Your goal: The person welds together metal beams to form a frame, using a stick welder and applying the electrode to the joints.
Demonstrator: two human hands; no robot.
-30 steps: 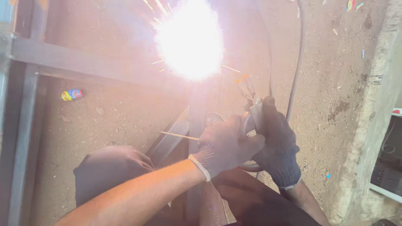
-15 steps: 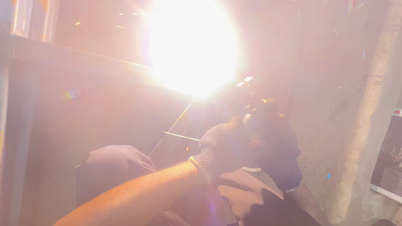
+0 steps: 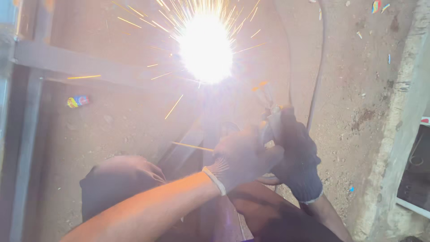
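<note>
Now both your gloved hands, left hand (image 3: 244, 154) and right hand (image 3: 293, 152), squeeze tight around the welding holder (image 3: 268, 114), just below the bright sparks (image 3: 206, 47) on the metal frame (image 3: 80, 65).

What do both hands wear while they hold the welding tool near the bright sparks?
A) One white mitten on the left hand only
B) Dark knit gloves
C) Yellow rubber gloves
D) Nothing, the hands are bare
B: the left hand and the right hand are each covered by a dark knit glove, closed together around the electrode holder just below the bright welding arc.
</note>
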